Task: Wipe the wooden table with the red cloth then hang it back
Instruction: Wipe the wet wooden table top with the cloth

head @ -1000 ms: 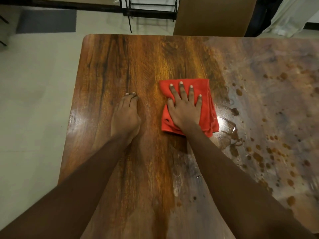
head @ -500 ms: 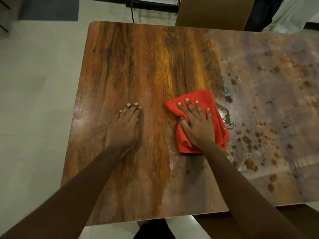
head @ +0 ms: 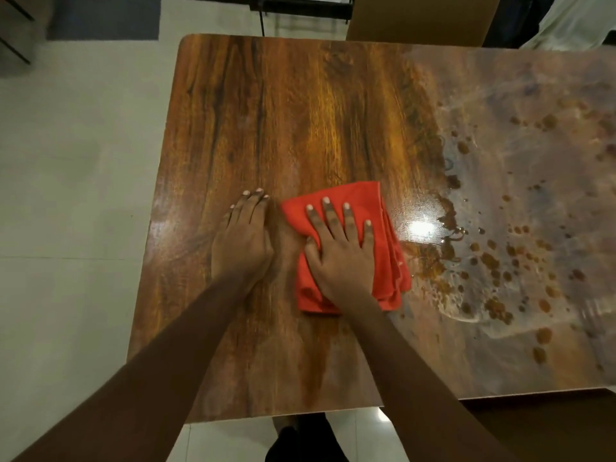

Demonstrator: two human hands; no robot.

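Observation:
A folded red cloth [head: 383, 228] lies flat on the wooden table [head: 300, 111], near its middle. My right hand [head: 340, 251] presses down on the cloth with straight, spread fingers. Just left of the cloth, my left hand [head: 243, 238] rests flat on the bare wood with its fingers together. The left half of the tabletop looks glossy and dark. The right half carries a dull wet film with several brown spots [head: 493, 261] starting just right of the cloth.
Pale tiled floor [head: 66, 195] lies left of the table. A brown board [head: 416, 18] and a black metal frame [head: 300, 5] stand beyond the far edge. A dark mat [head: 103, 18] lies at top left. A dark wooden surface [head: 550, 425] sits at the near right.
My right hand has slid the cloth toward me and then left, closer to my left hand. My left hand has stayed flat on the wood. The view shifted, showing the table's near edge.

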